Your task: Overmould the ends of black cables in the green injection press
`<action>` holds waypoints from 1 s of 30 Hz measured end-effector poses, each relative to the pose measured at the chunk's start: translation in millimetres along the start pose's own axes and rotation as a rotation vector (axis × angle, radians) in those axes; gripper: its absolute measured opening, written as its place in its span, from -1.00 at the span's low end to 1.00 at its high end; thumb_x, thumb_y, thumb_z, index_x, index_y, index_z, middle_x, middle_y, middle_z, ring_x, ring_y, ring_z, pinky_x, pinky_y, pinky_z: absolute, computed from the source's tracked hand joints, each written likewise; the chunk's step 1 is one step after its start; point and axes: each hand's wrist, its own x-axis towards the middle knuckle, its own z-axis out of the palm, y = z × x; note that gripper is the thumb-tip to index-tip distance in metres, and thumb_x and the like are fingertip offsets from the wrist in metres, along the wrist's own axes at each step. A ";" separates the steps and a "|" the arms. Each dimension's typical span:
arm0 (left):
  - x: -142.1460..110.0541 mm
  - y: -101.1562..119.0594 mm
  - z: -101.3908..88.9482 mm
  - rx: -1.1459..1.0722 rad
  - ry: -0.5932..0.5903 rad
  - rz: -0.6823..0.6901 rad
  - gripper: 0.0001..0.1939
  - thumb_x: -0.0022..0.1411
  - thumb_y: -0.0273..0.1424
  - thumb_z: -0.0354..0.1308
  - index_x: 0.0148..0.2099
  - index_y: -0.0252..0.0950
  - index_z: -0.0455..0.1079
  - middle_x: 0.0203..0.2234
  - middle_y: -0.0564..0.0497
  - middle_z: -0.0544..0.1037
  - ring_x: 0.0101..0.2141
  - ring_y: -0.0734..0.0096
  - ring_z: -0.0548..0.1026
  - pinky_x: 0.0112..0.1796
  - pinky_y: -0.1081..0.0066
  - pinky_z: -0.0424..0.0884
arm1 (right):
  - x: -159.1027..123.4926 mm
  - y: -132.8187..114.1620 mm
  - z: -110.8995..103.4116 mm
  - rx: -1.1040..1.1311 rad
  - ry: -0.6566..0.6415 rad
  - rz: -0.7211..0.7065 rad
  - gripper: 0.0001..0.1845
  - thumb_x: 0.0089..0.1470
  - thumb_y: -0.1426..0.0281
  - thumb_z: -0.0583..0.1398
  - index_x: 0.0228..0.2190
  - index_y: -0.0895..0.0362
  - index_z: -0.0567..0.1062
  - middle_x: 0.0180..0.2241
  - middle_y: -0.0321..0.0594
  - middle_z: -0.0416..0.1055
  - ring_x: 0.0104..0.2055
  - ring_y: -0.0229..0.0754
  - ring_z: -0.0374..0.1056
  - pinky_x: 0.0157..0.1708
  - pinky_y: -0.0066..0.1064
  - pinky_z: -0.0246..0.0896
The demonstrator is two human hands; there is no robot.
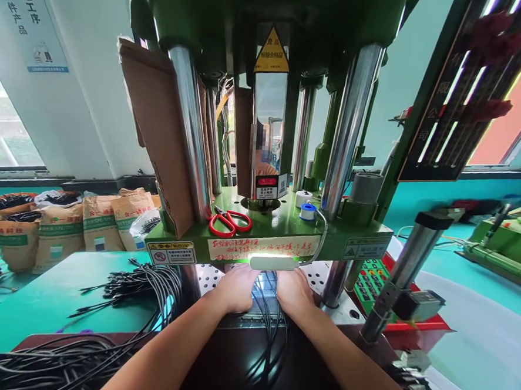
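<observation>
My left hand [236, 287] and my right hand [294, 291] reach side by side under the green press platen [266, 242], onto the lit metal mould [253, 318] below it. Both rest on black cables [270, 331] that run from the mould toward me. Their fingertips are hidden under the platen and its small white lamp [274, 263], so I cannot make out whether they grip anything.
A bundle of black cables [140, 287] lies on the teal table at left. Red scissors [229, 221] and solder spools [307, 211] sit on the platen. Chrome columns [192, 132] flank the opening. Paper sacks [60, 224] stand at far left, a control panel [370, 281] at right.
</observation>
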 end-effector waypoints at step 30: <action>-4.0 35.6 15.1 0.098 0.215 -0.382 -0.63 0.22 -0.37 -0.10 0.01 -0.32 0.35 0.01 -0.18 0.45 0.07 0.05 0.31 0.15 0.00 0.04 | -11.1 -16.1 -24.1 0.094 0.040 -0.219 -0.63 0.24 0.33 -0.07 -0.13 0.13 0.48 -0.12 -0.06 0.46 0.00 -0.01 0.24 0.13 -0.12 -0.15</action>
